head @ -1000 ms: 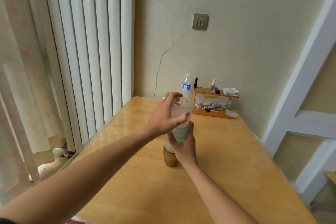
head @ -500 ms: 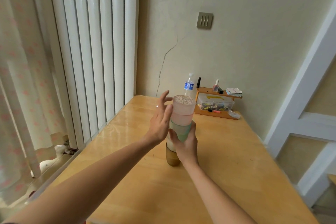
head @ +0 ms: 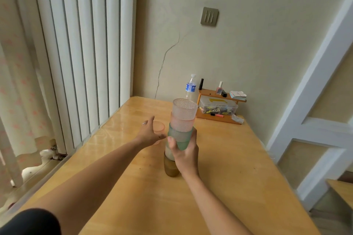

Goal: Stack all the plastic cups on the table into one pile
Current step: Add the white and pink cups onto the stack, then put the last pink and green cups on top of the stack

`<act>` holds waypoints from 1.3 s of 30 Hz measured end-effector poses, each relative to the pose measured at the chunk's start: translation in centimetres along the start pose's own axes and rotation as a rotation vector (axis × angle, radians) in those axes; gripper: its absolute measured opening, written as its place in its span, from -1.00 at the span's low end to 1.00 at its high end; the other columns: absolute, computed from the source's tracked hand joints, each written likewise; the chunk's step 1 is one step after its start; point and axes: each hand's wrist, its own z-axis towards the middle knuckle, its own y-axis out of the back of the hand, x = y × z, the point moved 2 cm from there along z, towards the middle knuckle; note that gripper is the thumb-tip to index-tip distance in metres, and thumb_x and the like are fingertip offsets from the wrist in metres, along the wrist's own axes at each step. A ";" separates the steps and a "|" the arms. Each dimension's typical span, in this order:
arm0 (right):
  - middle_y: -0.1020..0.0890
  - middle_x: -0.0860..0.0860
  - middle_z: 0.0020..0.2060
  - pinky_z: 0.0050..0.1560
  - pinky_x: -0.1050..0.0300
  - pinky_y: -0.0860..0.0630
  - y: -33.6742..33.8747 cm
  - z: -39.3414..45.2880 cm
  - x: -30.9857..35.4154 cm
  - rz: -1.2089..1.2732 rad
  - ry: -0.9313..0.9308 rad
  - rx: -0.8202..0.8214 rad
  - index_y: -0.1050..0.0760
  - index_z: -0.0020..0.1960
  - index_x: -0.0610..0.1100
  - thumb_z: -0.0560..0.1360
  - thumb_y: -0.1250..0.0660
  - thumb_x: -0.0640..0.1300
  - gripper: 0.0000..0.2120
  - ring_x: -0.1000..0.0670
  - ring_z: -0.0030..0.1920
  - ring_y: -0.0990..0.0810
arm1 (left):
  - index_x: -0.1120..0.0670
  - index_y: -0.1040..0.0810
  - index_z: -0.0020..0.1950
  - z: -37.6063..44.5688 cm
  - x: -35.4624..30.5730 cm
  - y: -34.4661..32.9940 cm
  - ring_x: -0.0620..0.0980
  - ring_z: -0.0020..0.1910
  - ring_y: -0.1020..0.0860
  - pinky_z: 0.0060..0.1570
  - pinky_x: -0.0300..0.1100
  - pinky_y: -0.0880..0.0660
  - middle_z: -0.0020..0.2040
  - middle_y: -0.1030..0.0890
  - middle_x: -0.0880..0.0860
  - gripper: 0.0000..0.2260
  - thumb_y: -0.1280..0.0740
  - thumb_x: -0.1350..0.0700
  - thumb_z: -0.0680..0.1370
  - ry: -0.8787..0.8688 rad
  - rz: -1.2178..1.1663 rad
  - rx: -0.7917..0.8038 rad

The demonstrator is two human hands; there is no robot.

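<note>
A pile of plastic cups (head: 182,120) stands upright on the wooden table (head: 229,187): brown at the bottom, then white, green, pink, and a clear textured one on top. My right hand (head: 184,153) is wrapped around the pile's lower middle, at the green and white cups. A single orange-pink cup (head: 159,128) stands on the table left of the pile. My left hand (head: 150,133) is stretched out just in front of that cup with its fingers spread, partly hiding it; whether it touches the cup is unclear.
At the table's far end by the wall stand a water bottle (head: 191,88) and a small wooden shelf (head: 219,105) with a clear box and small items. White vertical blinds (head: 82,44) run along the table's left edge.
My left hand let go of the clear top cup, which now sits on the pile, and moved left and down toward the single orange-pink cup. My right hand kept its grip.
</note>
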 end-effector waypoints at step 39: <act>-0.65 0.13 0.21 0.09 0.20 -0.59 0.6 -1.4 0.9 0.014 -0.111 0.095 -0.31 0.47 0.07 0.39 -0.47 0.28 -0.26 0.12 0.18 -0.65 | -0.08 -0.36 0.48 -9.5 -14.6 4.6 -0.21 0.16 -0.62 0.16 -0.20 -0.62 0.20 -0.61 -0.14 -0.43 -0.50 -0.10 0.54 -0.563 -0.321 -0.123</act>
